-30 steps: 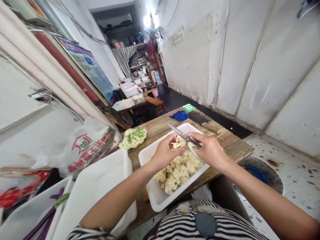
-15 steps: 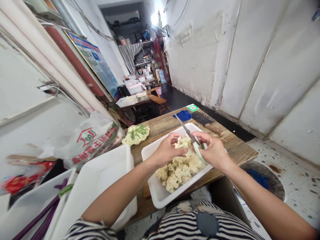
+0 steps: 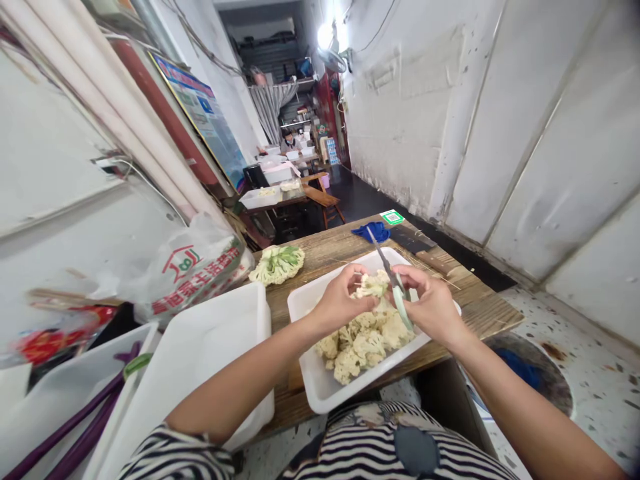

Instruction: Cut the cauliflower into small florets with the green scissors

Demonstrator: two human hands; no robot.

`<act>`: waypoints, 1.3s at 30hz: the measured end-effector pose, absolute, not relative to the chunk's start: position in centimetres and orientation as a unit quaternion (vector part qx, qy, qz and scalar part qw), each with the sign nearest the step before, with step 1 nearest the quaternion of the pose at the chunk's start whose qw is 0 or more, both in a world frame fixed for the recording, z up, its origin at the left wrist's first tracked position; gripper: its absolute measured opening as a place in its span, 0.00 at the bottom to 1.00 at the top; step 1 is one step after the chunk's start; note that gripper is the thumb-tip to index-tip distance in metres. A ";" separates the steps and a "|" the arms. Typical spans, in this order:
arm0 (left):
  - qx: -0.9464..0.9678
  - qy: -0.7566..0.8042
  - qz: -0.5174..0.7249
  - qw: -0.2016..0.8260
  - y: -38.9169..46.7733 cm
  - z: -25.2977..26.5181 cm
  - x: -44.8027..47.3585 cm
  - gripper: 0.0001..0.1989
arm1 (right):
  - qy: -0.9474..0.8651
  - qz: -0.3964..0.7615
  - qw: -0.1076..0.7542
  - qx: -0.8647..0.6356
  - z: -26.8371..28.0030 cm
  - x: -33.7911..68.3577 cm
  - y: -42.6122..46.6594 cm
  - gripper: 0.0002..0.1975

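My left hand is closed round a pale cauliflower floret above a white plastic tray. In my right hand is a pair of scissors with light green handles, blades pointing up and away. The fingers of my right hand also come close to the floret; whether they touch it I cannot tell. Below both hands, several cut cauliflower florets lie heaped in the tray. A larger piece of cauliflower with green stalks rests on the wooden table behind the tray, to the left.
A cleaver with a wooden handle and a blue cloth lie at the far right of the table. Left stand another white tray, a printed plastic bag and purple eggplants. A person sits in the background.
The view has shifted slightly, so the scene sits a little further right. Both hands keep their hold on floret and scissors, with hardly any movement over the tray.
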State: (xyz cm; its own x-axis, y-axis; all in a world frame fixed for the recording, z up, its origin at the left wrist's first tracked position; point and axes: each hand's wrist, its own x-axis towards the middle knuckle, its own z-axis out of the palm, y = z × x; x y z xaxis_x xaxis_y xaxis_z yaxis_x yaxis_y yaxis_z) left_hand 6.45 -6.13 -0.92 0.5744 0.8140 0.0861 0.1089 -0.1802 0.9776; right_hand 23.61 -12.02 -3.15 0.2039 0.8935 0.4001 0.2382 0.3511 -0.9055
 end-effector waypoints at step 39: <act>0.923 0.294 0.129 0.211 -2.7 0.0 4.1 0.11 | -0.365 0.505 0.662 -0.417 -2.4 29.9 -10.2 0.19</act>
